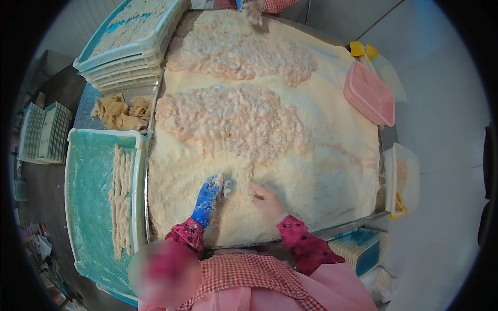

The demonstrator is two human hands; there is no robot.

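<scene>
My left hand (209, 196), in a blue glove, is closed on a small pale, powder-coated piece (226, 187) above a bed of cream powder (332, 186). My right hand (263, 199), pale, is just right of it with fingers curled; what it holds, if anything, I cannot make out. Beyond both hands a heap of pinkish-white lumpy pieces (233, 119) lies in the powder, with a second heap (241, 57) behind it. At my left a tray with a teal mesh bottom (87, 202) holds several long coated strips (121, 202) along its right side.
Stacked white trays (124, 70) and brown cloths (119, 114) are at the left. A pink basket (369, 93) and white tub (410, 179) line the right edge. Another person's hand (254, 10) is at the far edge. More crates (44, 132) stand at far left.
</scene>
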